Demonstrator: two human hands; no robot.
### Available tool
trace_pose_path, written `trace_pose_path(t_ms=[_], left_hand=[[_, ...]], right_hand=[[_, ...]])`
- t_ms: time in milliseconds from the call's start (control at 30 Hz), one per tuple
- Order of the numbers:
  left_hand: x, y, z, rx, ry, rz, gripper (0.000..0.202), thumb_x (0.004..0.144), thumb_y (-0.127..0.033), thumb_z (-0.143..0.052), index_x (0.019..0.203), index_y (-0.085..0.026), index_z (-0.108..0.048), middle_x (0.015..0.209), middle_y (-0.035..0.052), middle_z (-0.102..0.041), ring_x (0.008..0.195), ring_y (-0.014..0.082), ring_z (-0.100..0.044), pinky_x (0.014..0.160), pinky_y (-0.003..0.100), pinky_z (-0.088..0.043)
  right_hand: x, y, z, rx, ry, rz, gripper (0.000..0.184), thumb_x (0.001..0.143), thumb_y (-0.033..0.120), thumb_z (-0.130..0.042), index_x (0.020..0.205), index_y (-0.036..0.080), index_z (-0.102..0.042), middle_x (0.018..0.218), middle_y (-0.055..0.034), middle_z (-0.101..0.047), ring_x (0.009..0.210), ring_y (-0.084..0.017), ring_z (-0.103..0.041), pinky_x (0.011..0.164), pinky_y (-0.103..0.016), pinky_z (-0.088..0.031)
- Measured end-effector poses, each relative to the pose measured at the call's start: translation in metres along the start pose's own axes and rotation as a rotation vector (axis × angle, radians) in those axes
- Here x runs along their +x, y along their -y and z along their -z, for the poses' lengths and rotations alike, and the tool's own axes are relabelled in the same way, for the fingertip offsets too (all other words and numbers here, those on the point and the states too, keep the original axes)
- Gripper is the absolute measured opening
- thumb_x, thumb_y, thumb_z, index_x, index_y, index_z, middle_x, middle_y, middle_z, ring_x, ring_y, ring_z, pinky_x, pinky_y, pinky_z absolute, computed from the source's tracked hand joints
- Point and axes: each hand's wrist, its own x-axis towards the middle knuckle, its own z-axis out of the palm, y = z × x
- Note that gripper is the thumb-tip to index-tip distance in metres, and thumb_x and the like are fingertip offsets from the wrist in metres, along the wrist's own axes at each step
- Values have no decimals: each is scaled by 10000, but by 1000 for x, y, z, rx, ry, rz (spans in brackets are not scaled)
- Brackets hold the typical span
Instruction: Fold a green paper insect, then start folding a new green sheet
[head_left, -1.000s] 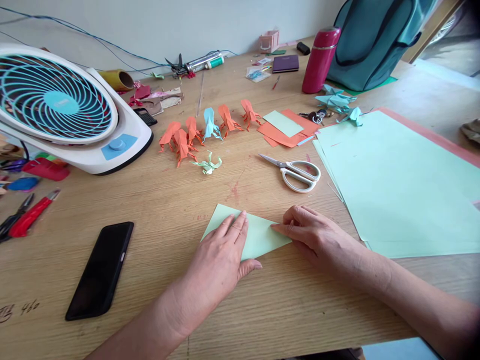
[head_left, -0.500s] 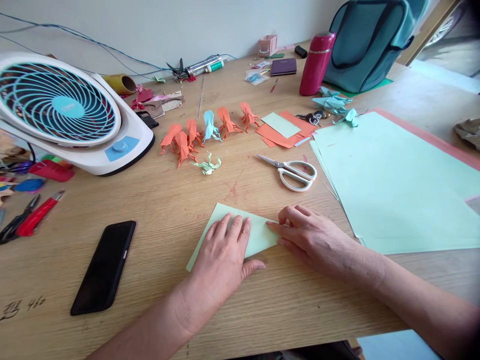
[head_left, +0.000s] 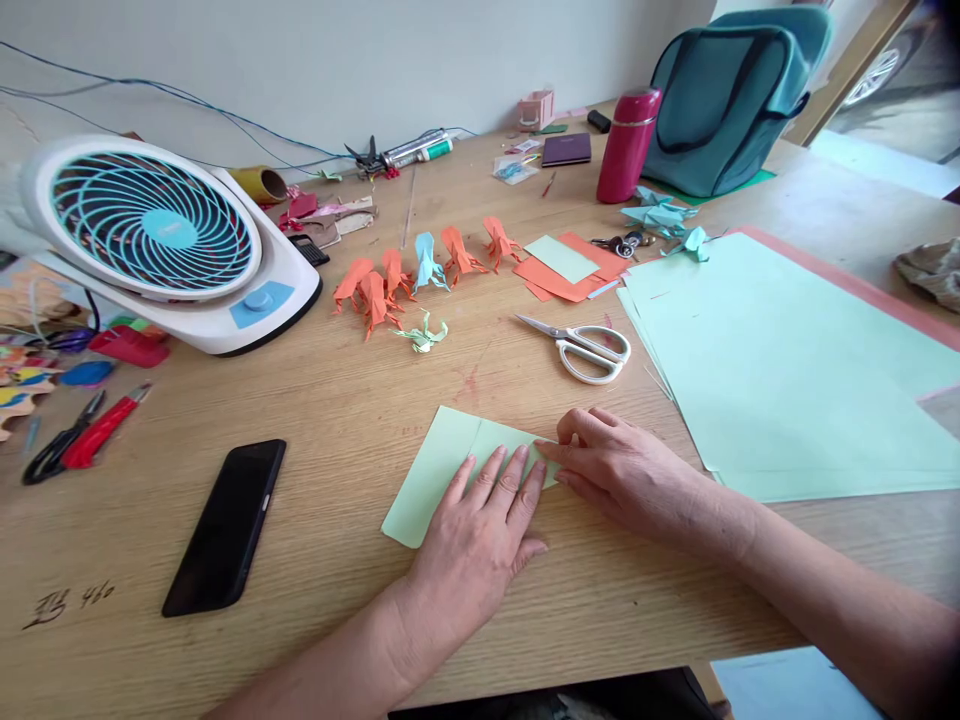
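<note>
A pale green sheet of paper point(head_left: 439, 470) lies on the wooden table in front of me, with a crease line running across it. My left hand point(head_left: 484, 530) rests flat on the paper's right part, fingers stretched out and slightly spread. At the paper's right corner, my right hand point(head_left: 622, 475) is closed, thumb and index finger pinching the edge. Part of the sheet is hidden under my left hand. White-handled scissors point(head_left: 592, 352) lie just beyond my right hand, blades pointing left.
Several orange folded paper figures point(head_left: 375, 300) and a green one point(head_left: 424, 333) stand farther back. Large green sheets point(head_left: 795, 380) lie at right. A black phone point(head_left: 225, 525) and a fan point(head_left: 165, 230) are at left. A pink bottle point(head_left: 628, 145) stands near a teal bag point(head_left: 724, 110).
My left hand has slid to the right across the paper, uncovering its left part and the crease. My right hand keeps its pinch at the corner. The view has shifted slightly.
</note>
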Motion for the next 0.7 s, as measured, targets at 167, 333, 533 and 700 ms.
trace_pose_path(t_ms=[167, 333, 533, 700], left_hand=[[4, 2, 0, -4, 12, -8, 605, 1004, -415, -484, 1524, -130, -364, 1583, 120, -395, 1414, 305, -452, 1112, 489, -442], [4, 3, -3, -10, 11, -12, 610, 990, -424, -512, 1511, -133, -385, 1590, 118, -383, 1421, 313, -440, 1094, 493, -455], [6, 3, 1, -18, 11, -20, 592, 972, -423, -548, 1476, -134, -435, 1574, 143, -409, 1406, 325, -458, 1070, 490, -473], [9, 4, 6, -22, -6, -40, 591, 951, -444, -581, 1450, -147, -469, 1508, 166, -499, 1360, 339, -505, 1080, 497, -454]], right_hand=[[0, 0, 2, 6, 28, -11, 206, 954, 176, -529, 1082, 179, -690, 1041, -114, -580, 894, -224, -569, 795, -395, -534], [0, 2, 1, 14, 30, -12, 224, 949, 169, -524, 1106, 169, -684, 1044, -124, -584, 892, -232, -566, 795, -414, -539], [-2, -6, 7, 152, 7, 16, 274, 968, 110, -444, 1078, 158, -690, 1028, -116, -606, 880, -201, -602, 824, -364, -529], [-4, -25, 18, 339, 54, 14, 475, 940, 11, -391, 1293, 217, -632, 1085, -78, -675, 913, -165, -657, 802, -288, -522]])
